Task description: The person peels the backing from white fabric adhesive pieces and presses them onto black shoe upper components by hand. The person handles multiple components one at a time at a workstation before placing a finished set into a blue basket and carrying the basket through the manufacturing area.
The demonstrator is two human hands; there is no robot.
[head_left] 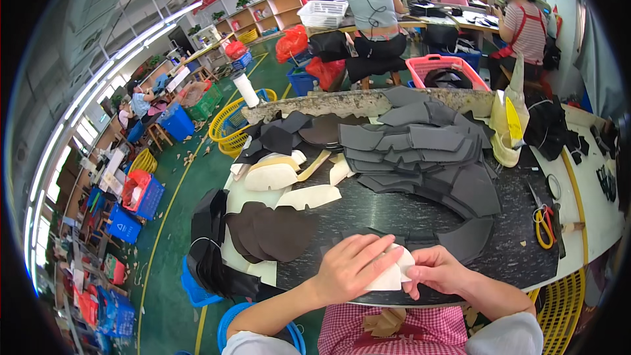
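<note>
Near the front edge of the dark tabletop (420, 217), both my hands hold a small white cut piece (386, 279) of sheet material. My left hand (351, 269) lies over it with the fingers stretched across its upper part, holding it. At its right edge my right hand (439, 271) pinches it between thumb and fingers. A dark grey curved piece (465, 240) lies just beyond my right hand. Behind it spread overlapping rows of dark grey cut pieces (420, 141). Dark brown rounded pieces (273, 231) and cream pieces (271, 176) lie to the left.
Yellow-handled scissors (543, 227) lie at the right. A cream bag (509, 131) stands at the back right. Bundled black pieces (210, 246) hang over the left edge. Yellow baskets (230, 131) and blue bins stand on the green floor (172, 223). Several people work at benches beyond.
</note>
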